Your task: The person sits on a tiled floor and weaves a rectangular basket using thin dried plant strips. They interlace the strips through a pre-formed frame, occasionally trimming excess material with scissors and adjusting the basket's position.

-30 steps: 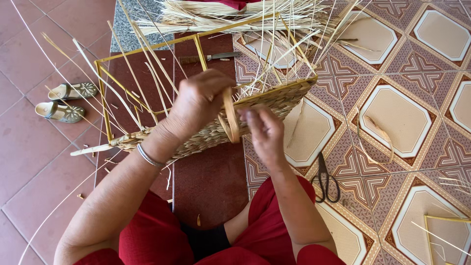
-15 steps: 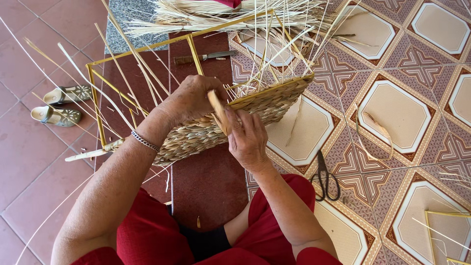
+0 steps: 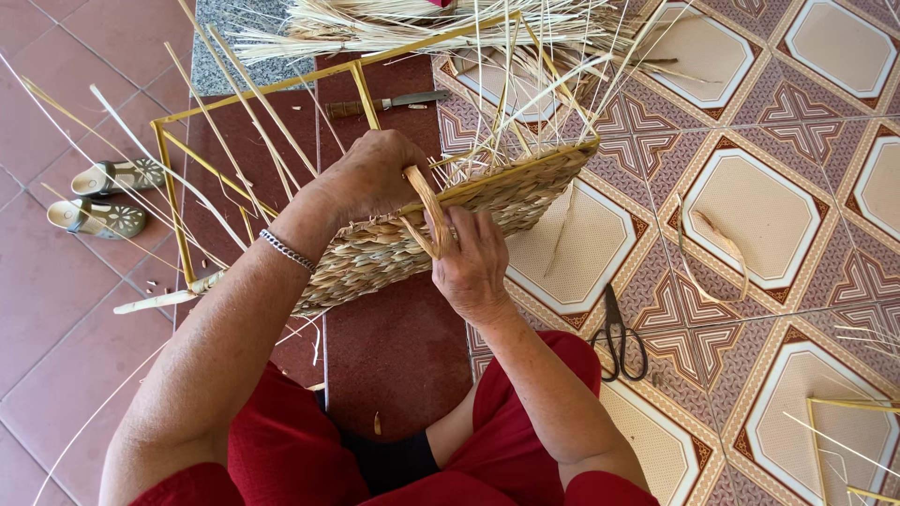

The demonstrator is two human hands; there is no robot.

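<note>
A half-woven straw basket (image 3: 525, 192) on a yellow wire frame (image 3: 173, 197) lies tilted across my lap, with long loose stakes sticking up from it. My left hand (image 3: 370, 173) rests on the basket's top edge and pinches the upper end of a flat tan fibre strand (image 3: 427, 211). My right hand (image 3: 473, 262) grips the same strand lower down, against the woven side wall. A silver bracelet (image 3: 286, 250) circles my left wrist.
Black scissors (image 3: 619, 333) lie on the patterned tile floor to the right. A knife (image 3: 394, 101) lies beyond the frame. A pile of straw (image 3: 394, 23) sits at the top. A pair of sandals (image 3: 103, 197) rests at the left. A curled fibre strip (image 3: 712, 239) lies on the tiles.
The looped strand has been drawn tighter against the woven wall. My right hand shifted slightly down along it, and my left hand stayed on the rim.
</note>
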